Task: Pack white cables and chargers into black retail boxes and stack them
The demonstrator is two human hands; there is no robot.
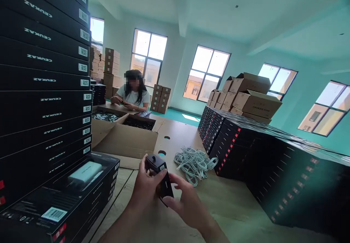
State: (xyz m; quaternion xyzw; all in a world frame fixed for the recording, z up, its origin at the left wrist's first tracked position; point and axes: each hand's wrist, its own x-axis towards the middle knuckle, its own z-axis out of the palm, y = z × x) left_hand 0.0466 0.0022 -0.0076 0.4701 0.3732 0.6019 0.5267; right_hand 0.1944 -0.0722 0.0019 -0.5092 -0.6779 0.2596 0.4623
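Daylight enters by windows point(207, 73) far beyond the left hand point(146, 186); windows blown out. Black boxes point(41, 90) left of it dark. Edges bend, slightly soft

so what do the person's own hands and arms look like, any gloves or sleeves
Left hand and right hand are both bare: no gloves, and no rings, watch or bands that show. The forearms are bare too, with no sleeve in view down to the picture's lower edge.
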